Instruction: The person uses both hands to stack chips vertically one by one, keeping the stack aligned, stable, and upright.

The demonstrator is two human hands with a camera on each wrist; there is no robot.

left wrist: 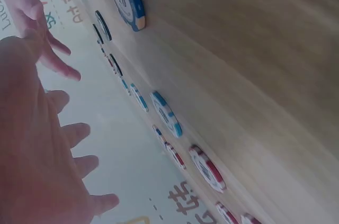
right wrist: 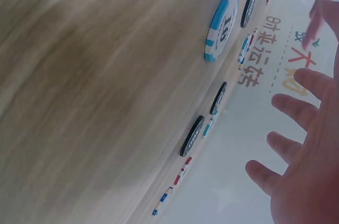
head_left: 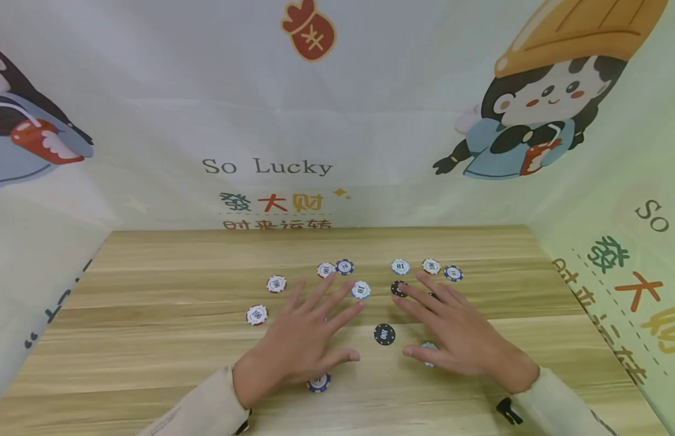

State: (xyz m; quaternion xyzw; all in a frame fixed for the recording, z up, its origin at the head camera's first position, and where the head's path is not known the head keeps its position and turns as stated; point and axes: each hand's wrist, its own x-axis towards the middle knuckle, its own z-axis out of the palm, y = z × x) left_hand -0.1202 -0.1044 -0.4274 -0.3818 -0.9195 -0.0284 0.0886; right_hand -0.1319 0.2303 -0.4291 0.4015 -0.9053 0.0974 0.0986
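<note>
Both hands hover palm down over scattered poker chips, fingers spread, holding nothing. Under the left hand (head_left: 301,339) lies a light-blue-edged chip mostly hidden by its fingers. A blue-edged chip (head_left: 318,384) shows below the left thumb, and two red-edged chips, one farther back (head_left: 276,284) and one nearer (head_left: 256,315), lie to its left. A black chip (head_left: 384,334) rests between the hands. The right hand (head_left: 459,333) overlaps another black chip (head_left: 396,289) at its fingertips and a light-blue-edged chip (right wrist: 221,27) beneath its thumb. Both wrist views show a gap between hands and tabletop.
Along the back lie a light-blue-edged chip (head_left: 400,266), a red-edged chip (head_left: 431,266) and blue-edged chips at centre (head_left: 345,266) and right (head_left: 453,273). The wooden table (head_left: 168,266) meets a printed cloth wall (head_left: 152,121) at the back and sides.
</note>
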